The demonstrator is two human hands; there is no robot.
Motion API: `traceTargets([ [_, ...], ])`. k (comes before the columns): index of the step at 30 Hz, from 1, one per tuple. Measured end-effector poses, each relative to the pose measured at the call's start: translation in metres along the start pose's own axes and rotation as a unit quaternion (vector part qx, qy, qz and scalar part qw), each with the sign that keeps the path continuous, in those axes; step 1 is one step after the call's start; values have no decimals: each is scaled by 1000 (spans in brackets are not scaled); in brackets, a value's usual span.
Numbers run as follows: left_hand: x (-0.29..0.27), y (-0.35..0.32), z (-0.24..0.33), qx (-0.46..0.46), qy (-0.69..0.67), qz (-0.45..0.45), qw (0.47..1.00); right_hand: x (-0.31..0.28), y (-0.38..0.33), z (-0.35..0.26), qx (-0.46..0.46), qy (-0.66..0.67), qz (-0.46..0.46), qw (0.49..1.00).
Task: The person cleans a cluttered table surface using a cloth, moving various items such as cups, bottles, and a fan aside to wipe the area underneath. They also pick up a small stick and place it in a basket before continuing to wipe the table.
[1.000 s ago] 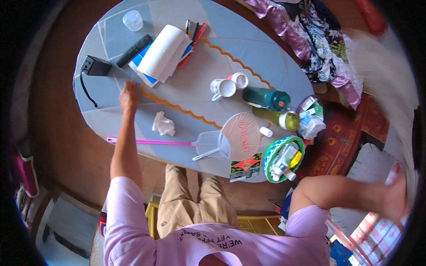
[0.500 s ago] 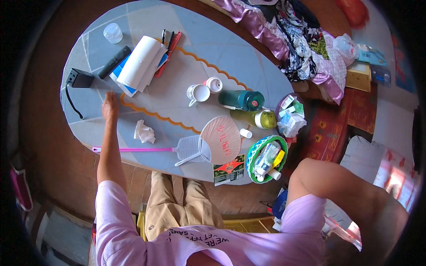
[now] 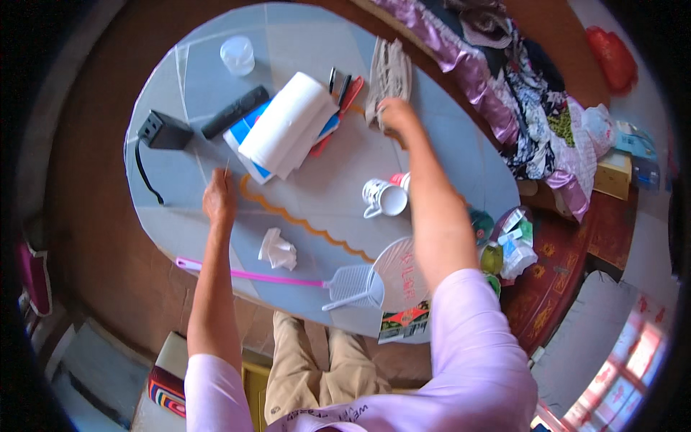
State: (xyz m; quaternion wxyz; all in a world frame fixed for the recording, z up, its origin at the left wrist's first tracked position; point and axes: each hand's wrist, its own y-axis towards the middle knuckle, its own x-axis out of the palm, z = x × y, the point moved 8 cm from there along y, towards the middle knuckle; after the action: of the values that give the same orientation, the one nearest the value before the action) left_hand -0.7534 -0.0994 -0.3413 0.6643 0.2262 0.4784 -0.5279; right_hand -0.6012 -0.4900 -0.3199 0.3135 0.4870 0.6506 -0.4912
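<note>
My right hand (image 3: 398, 117) is closed on a crumpled grey-beige cloth (image 3: 390, 72), which lies on the far right part of the table. My left hand (image 3: 219, 196) is at the table's left side, fingers pinched together beside the left end of the orange scalloped edging (image 3: 288, 219). A thin sliver shows at its fingertips; what it is, I cannot make out. Beyond that hand lie a white paper roll (image 3: 284, 126) on a blue-and-white packet, a black remote-like bar (image 3: 235, 111) and a black box (image 3: 165, 131) with a cord. Closer to me is a crumpled tissue (image 3: 277, 250).
A patterned mug (image 3: 385, 198) stands left of my right forearm. A pink fly swatter (image 3: 266, 278) and a round fan (image 3: 397, 277) lie along the near edge. A clear cup (image 3: 237, 56) stands at the far left. Pens and a red tool lie beside the roll. My right arm partly hides the bottles.
My right arm has swung in from the right and reached across the table, its hand now on the cloth. My left hand stays near the edging's left end. The whole view has shifted.
</note>
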Motion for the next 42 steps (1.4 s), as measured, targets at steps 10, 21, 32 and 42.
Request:
traceTargets([
  [10, -7, 6, -2, -4, -28, 1, 1000, -180, 26, 20, -48, 462, 187, 866],
  [21, -9, 4, -3, -3, -13, -4, 1000, -247, -25, 3, -102, 560, 255, 782],
  [32, -8, 4, -5, 3, -10, -1, 1000, -230, -27, 14, -109, 545, 320, 768],
  [42, -11, 4, -1, -3, -9, -4, 1000, -164, 18, 11, -44, 350, 312, 882],
])
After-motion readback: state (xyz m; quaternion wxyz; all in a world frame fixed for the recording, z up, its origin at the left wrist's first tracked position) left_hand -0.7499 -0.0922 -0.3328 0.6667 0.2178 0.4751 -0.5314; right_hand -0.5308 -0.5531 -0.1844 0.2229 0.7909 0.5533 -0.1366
